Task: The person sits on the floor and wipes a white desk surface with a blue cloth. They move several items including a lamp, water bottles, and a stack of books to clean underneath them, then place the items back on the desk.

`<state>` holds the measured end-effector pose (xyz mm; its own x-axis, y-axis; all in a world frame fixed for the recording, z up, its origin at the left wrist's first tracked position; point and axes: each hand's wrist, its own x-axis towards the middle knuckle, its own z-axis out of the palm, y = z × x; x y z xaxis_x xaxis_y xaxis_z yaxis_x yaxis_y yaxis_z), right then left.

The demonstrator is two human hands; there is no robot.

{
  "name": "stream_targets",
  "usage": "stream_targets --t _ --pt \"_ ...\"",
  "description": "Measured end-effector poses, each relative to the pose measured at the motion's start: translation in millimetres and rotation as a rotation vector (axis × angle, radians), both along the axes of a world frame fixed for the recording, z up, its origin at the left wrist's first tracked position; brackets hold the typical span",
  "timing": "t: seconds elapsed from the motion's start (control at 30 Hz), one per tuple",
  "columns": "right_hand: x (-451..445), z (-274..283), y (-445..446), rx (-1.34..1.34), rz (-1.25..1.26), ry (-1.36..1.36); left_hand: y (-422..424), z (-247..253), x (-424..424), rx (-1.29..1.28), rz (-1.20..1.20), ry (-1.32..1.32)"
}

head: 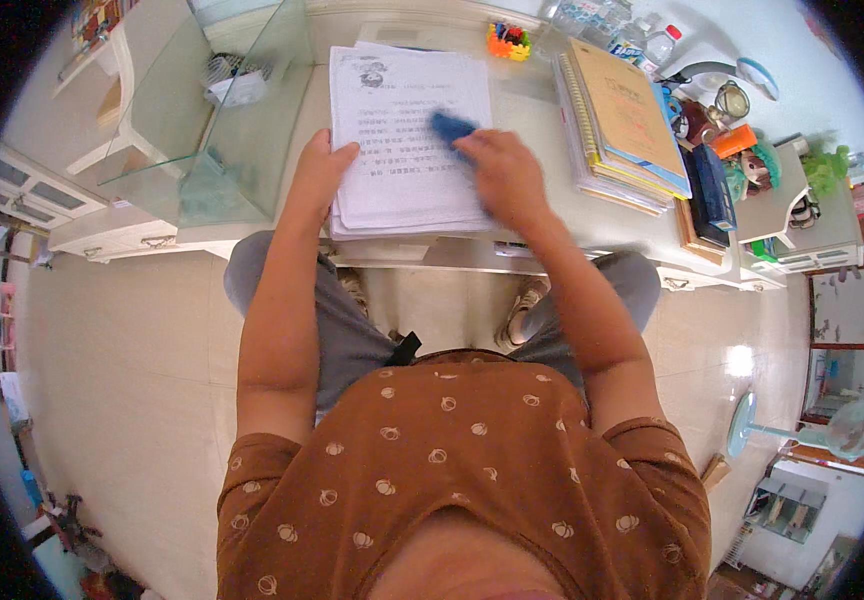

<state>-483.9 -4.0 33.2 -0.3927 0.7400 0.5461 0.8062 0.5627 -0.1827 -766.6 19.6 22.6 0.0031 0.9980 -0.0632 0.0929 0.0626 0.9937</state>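
Observation:
A stack of printed paper sheets (409,202) lies on the desk in front of me, its edges slightly uneven. The top sheet bears text and a small drawing at its upper left. My left hand (325,172) grips the stack's left edge, thumb on top and the other fingers mostly hidden. In my right hand (505,176) is a small dark blue object (453,129), held over the right side of the top sheet. Motion blur hides what kind of object it is, and I cannot tell whether it touches the paper.
Glass panels (244,142) stand on the desk at the left. To the right lies a pile of notebooks (619,120), with a dark blue box (711,187) beside it. Behind are a colourful toy-brick holder (509,42) and plastic bottles (631,37). The desk's front edge (432,255) is above my knees.

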Motion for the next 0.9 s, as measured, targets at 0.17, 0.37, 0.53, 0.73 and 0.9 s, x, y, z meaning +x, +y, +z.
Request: stream_targets --t 0.17,0.37,0.53,0.73,0.9 --pt "66 10 39 0.254 -0.298 -0.273 5 -1 -1 0.003 -0.011 -0.121" --pt "14 8 14 -0.404 -0.286 0.390 -1 0 2 0.014 -0.003 -0.190" --pt "16 9 23 -0.815 -0.303 0.975 -10 9 2 0.020 0.024 -0.268" --pt "12 31 20 -0.871 -0.162 1.185 -12 15 8 0.245 -0.044 -0.318" --pt "8 27 21 -0.905 0.154 1.424 -19 29 21 0.361 -0.010 -0.314"
